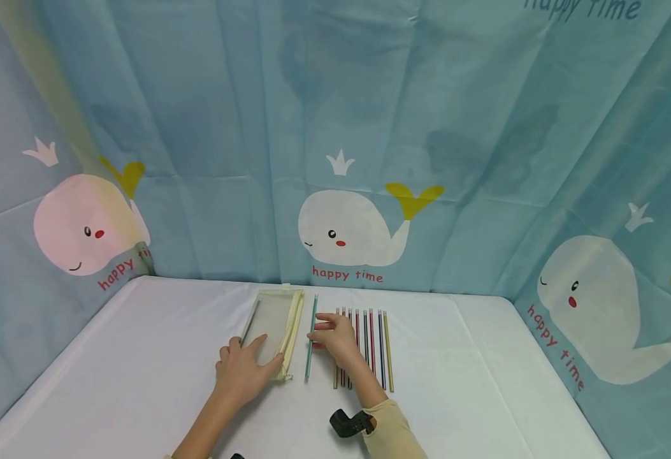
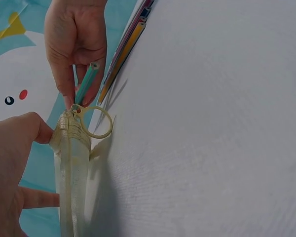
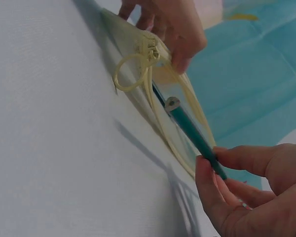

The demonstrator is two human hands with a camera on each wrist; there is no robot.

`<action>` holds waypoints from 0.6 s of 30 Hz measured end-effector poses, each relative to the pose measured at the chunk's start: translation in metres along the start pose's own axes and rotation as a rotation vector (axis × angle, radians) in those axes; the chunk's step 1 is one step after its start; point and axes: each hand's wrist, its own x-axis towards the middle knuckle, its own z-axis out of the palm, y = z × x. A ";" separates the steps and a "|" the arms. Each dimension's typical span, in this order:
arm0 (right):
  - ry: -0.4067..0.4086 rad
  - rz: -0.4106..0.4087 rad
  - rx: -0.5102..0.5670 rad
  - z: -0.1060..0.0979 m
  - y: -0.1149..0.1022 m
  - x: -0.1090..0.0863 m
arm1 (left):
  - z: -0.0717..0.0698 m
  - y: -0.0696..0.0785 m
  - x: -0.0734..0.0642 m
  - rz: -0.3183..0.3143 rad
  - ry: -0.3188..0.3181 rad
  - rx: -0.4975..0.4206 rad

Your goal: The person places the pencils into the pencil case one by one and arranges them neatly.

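Observation:
My right hand (image 1: 338,338) pinches a teal pencil (image 1: 310,338) between thumb and fingertips, just right of a pale yellow mesh pencil pouch (image 1: 272,312). In the right wrist view the teal pencil's blunt end (image 3: 172,102) points along the pouch's parted zipper edge (image 3: 160,121). My left hand (image 1: 245,370) rests on the pouch with its fingers spread and its thumb at the zipper side. A dark pencil (image 1: 250,324) shows through the mesh along the left side. At the near corner hangs the zipper's ring pull (image 2: 110,129).
Several coloured pencils lie side by side right of the pouch, with a yellow pencil (image 1: 389,350) outermost; my right hand and forearm partly cover the row. A white-covered table (image 1: 461,376) carries everything. Behind it hangs a blue curtain (image 1: 209,210) printed with whales.

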 end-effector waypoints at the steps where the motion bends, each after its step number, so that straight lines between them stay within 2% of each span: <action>1: 0.002 -0.004 0.001 0.000 0.001 0.000 | 0.000 0.000 0.000 0.002 0.000 -0.001; 18: -0.012 -0.011 -0.023 0.010 0.006 0.003 | 0.001 0.002 -0.004 0.009 0.010 -0.011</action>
